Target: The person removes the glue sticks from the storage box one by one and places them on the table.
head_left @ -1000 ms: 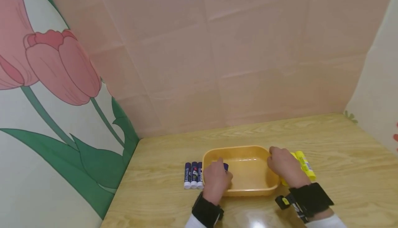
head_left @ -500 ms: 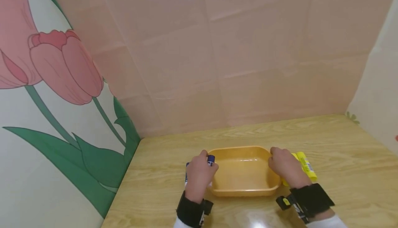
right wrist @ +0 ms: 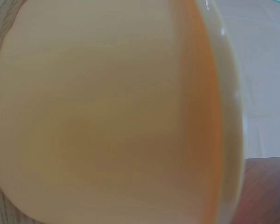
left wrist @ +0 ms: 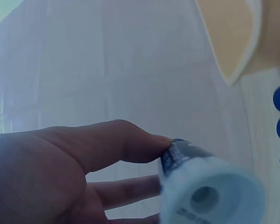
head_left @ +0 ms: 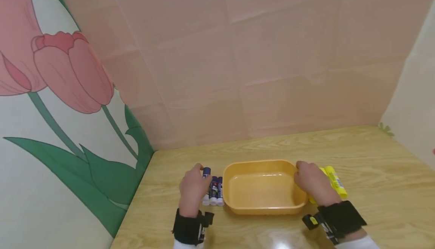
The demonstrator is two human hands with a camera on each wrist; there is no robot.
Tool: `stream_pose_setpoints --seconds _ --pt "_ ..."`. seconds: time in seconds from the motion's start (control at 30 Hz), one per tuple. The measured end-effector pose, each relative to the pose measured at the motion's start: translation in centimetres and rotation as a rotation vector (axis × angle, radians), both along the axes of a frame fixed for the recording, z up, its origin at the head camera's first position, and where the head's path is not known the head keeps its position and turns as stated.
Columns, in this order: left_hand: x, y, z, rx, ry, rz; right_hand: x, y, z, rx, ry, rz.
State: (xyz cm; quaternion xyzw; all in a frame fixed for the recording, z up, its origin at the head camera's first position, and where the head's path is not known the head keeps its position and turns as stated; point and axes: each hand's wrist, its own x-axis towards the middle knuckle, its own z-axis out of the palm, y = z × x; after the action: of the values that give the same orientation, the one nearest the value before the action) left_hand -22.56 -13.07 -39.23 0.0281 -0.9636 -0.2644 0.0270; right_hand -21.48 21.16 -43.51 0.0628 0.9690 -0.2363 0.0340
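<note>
My left hand (head_left: 193, 188) pinches a dark blue glue stick (head_left: 206, 171) between thumb and fingers, left of the orange-yellow plastic tray. In the left wrist view that glue stick (left wrist: 210, 186) points its hollow white base toward the camera. Under and beside the hand, three more blue glue sticks (head_left: 213, 191) lie side by side on the table. My right hand (head_left: 314, 181) grips the right end of the tray (head_left: 261, 208) at its rim. The right wrist view shows the tray's wall and rim (right wrist: 233, 116) close up, with part of the right hand (right wrist: 266, 191) behind it.
Yellow glue sticks (head_left: 334, 181) lie right of the tray, partly hidden by the right hand. The wooden table (head_left: 163, 203) meets a pink covered wall (head_left: 238, 71) at the back. A tulip-printed panel (head_left: 74, 71) borders the left side.
The left hand has come out from over the tray and moved left with the blue glue stick, now over the row of blue ones. The right hand and tray look unmoved.
</note>
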Motion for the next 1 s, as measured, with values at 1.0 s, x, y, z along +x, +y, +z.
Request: stream_pose_setpoints --seconds 1.0 --pt "-3.5 -3.2 -5.4 -0.052 -0.100 0.080 -0.3 0.4 -0.1 0.003 -0.014 0.019"
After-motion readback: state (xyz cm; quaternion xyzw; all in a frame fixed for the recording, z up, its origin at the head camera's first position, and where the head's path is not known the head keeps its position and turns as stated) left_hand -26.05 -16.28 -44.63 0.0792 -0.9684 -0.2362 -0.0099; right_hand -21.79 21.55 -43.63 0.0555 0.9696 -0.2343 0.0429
